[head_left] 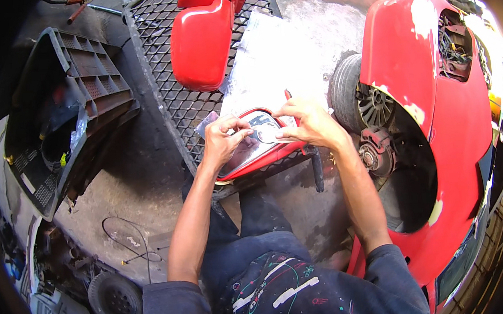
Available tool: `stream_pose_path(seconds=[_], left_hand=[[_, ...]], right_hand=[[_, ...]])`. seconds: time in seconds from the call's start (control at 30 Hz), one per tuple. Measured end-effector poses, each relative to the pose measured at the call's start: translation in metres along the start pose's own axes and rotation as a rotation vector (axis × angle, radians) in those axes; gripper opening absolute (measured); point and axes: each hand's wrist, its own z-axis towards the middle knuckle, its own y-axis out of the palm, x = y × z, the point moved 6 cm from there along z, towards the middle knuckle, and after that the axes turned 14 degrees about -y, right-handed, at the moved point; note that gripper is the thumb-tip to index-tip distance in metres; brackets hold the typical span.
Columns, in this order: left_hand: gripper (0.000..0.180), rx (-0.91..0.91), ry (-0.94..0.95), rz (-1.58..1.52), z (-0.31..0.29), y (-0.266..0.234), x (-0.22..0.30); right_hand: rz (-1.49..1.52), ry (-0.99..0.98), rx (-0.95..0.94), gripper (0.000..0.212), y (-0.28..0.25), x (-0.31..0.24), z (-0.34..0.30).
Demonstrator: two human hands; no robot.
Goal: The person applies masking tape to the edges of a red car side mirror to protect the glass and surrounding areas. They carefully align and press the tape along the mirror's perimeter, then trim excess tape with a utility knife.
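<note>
Facing across a glossy red-framed mirror point(241, 159), the left hand point(224, 136) and right hand point(313, 123) have bent fingertips flanking a small pale disc point(267, 134) over the glass; whether either grips it is unclear.

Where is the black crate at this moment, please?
In the head view, the black crate is on the left side, left of the mesh table and, in the picture, above the lower-left wheel.
</note>
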Motion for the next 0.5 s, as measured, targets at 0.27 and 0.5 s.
stream_pose_path(seconds=[0.27, 0.5], left_hand=[[0.009, 0.046, -0.308, -0.262, -0.002, -0.019, -0.025], [0.013, 0.061, 0.128, 0.11, -0.003, -0.034, 0.022]], right_hand=[[0.673, 0.422, 0.344, 0.033, 0.013, 0.004, -0.019], [-0.065, 0.079, 0.236, 0.044, 0.031, -0.043, 0.022]])
